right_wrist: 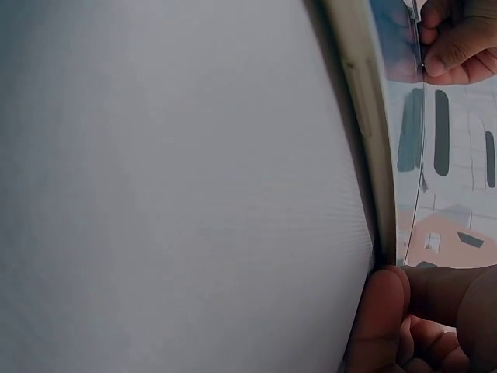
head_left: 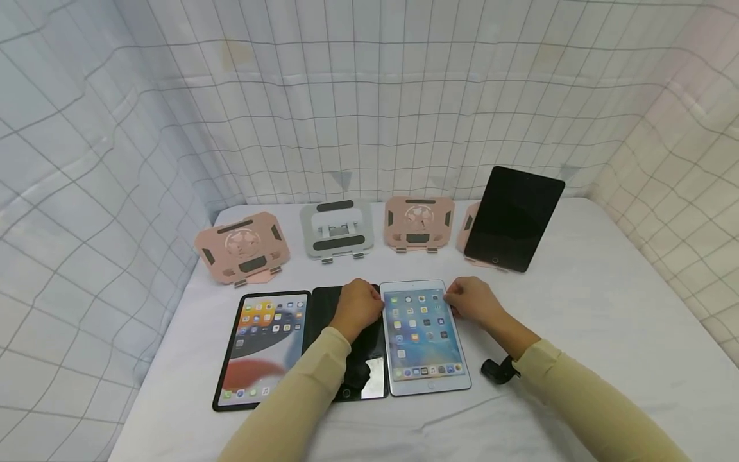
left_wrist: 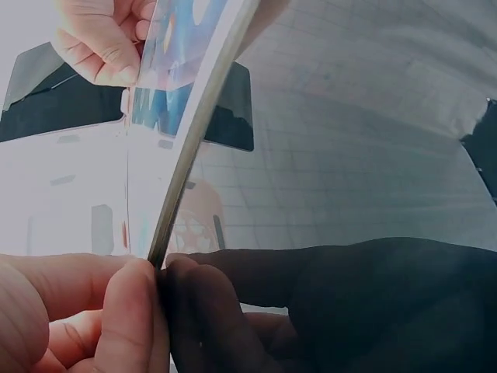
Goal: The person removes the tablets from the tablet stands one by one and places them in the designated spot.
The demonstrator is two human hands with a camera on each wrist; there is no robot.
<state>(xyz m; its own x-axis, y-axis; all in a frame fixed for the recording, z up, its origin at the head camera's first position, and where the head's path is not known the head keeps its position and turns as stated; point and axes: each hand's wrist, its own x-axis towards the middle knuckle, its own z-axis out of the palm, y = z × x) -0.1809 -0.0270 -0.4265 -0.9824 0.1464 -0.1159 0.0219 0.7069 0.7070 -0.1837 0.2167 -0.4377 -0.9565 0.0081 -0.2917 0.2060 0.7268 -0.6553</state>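
A white tablet point(head_left: 424, 333) with a lit screen of app icons lies upright-wise on the white cloth, at the right end of a row of tablets. My left hand point(head_left: 359, 308) pinches its upper left edge, and my right hand point(head_left: 473, 300) holds the upper right edge. In the left wrist view, fingertips point(left_wrist: 128, 311) meet the tablet's thin side, mirrored in the dark glass of the black tablet point(left_wrist: 373, 194) beside it. The right wrist view has thumb and finger point(right_wrist: 380, 311) at the opposite side. My left forearm crosses the black tablet and partly hides it.
Left of the black tablet lies a black-framed tablet point(head_left: 265, 340) with its screen lit. Behind stand a pink stand point(head_left: 242, 247), a grey stand point(head_left: 337, 229) and another pink stand point(head_left: 419, 222). At the back right, a dark tablet point(head_left: 514, 218) leans on a further pink stand.
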